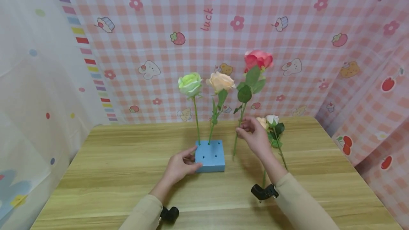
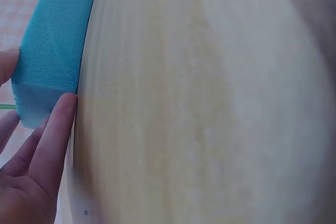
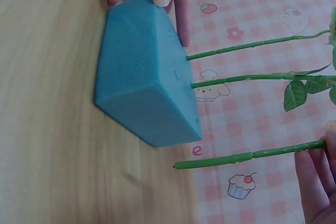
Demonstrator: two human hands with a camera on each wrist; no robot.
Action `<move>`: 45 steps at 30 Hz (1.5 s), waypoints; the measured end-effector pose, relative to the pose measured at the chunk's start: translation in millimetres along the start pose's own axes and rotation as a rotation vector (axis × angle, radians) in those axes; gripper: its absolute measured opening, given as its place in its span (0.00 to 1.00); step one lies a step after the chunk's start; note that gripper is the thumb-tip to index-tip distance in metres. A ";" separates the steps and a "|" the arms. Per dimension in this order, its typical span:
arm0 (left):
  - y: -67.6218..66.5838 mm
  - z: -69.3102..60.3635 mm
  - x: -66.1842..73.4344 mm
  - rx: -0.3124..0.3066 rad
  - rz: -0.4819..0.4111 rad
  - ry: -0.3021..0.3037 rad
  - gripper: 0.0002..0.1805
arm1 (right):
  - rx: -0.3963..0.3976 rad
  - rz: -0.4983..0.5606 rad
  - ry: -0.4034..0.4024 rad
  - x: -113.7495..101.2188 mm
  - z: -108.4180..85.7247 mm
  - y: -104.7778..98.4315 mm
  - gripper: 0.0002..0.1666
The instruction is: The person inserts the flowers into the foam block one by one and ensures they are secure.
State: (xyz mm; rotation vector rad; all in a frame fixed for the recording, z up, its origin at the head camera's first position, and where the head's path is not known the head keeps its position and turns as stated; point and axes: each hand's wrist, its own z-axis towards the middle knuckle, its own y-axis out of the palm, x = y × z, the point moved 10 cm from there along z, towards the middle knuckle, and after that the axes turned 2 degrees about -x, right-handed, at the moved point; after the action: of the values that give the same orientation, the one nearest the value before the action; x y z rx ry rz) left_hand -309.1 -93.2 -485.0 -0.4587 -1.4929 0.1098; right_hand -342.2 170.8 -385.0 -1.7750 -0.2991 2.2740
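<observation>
My left hand (image 1: 180, 166) holds the left side of a blue foam block (image 1: 211, 168), thumb at its front corner and fingers along its side. Two artificial roses stand upright in the block's back holes: a green rose (image 1: 190, 84) and a peach rose (image 1: 221, 82) with leaves. Other small holes show in its top. To the right of the block, my right hand (image 1: 255, 138) pinches the stem of a red rose (image 1: 258, 59), bloom up. In the right wrist view, the lower end of the red rose's stem (image 3: 231, 159) hangs free, apart from the block.
Right of my right hand, a white rose (image 1: 272, 120) and another peach rose (image 1: 262, 122) lie on the wooden table (image 1: 127, 173), partly hidden by my arm. A checked curtain (image 1: 191, 17) hangs behind the table. Black wrist cameras (image 1: 264, 191) sit on both forearms.
</observation>
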 end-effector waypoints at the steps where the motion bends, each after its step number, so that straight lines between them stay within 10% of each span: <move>1: -0.1 0.0 -0.4 0.001 0.000 -0.001 0.37 | -0.002 0.010 -0.008 -2.3 1.0 0.5 0.20; 45: -0.3 0.2 2.4 0.006 0.001 0.026 0.36 | -0.002 -0.056 -0.250 -37.7 18.2 41.9 0.14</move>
State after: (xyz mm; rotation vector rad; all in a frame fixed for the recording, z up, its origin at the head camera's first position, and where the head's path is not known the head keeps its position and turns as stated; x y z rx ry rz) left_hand -309.2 -92.6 -482.6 -0.4538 -1.4662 0.1087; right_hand -353.7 119.1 -358.7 -1.4626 -0.3907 2.4569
